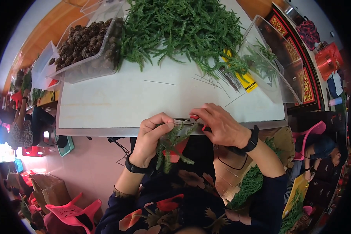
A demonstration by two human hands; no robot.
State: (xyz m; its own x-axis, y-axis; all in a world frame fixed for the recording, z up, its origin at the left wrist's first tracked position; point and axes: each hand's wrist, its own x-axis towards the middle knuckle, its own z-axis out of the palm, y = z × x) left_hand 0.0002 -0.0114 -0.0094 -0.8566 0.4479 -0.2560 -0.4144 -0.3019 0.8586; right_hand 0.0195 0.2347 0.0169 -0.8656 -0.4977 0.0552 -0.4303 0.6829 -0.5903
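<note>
A green artificial pine sprig [168, 151] hangs from my left hand [150, 134], pinched between thumb and fingers just off the table's front edge. My right hand [228, 128] is closed around small pliers with red handles [195, 116]. The pliers' metal jaws reach toward my left fingertips, at the stem end of the sprig. Whether the jaws grip the stem or a wire is too small to tell. Several thin straight wires [160, 82] lie on the white table [117, 103], most of them right of the middle.
A large heap of green pine sprigs [183, 27] covers the table's back. At the back left stands a clear bin [93, 72] of pinecones [85, 43]. A tilted clear bin [288, 80] and a yellow packet [247, 82] lie at right. A cardboard box [279, 140] with greenery stands below right.
</note>
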